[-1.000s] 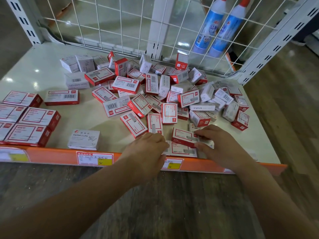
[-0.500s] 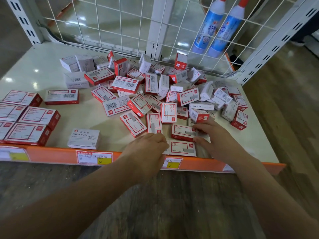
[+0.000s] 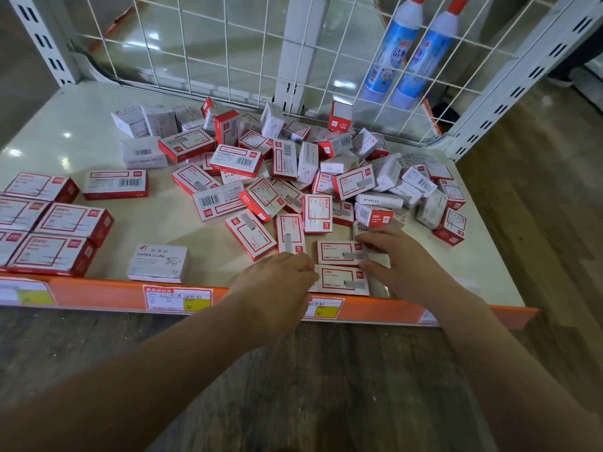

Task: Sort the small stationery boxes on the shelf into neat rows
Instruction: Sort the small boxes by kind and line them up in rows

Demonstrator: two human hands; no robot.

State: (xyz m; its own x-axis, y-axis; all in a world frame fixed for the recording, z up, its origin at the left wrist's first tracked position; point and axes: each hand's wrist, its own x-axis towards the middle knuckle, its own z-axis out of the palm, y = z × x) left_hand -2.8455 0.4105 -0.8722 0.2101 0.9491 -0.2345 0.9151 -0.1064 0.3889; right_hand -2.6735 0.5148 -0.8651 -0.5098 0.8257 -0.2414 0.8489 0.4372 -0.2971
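Two red-and-white staple boxes lie one behind the other at the shelf's front edge: the front staple box (image 3: 342, 281) and the rear staple box (image 3: 337, 252). My left hand (image 3: 277, 283) has bent fingers whose tips touch the front box's left end. My right hand (image 3: 401, 261) pinches the rear box's right end between its fingers. Behind them spreads a loose pile of small boxes (image 3: 293, 177), red-and-white and grey-white, lying at all angles. At the far left, larger red boxes (image 3: 62, 252) stand in tidy rows.
A grey paper clips box (image 3: 158, 262) sits alone near the orange price rail (image 3: 98, 291). The cream shelf (image 3: 163, 230) is backed by a white wire grid (image 3: 195, 44). Two blue glue bottles (image 3: 391, 50) stand behind the grid at the right.
My right hand has slid the rear staple box left and squared it up behind the front box. The left hand has stayed in place.
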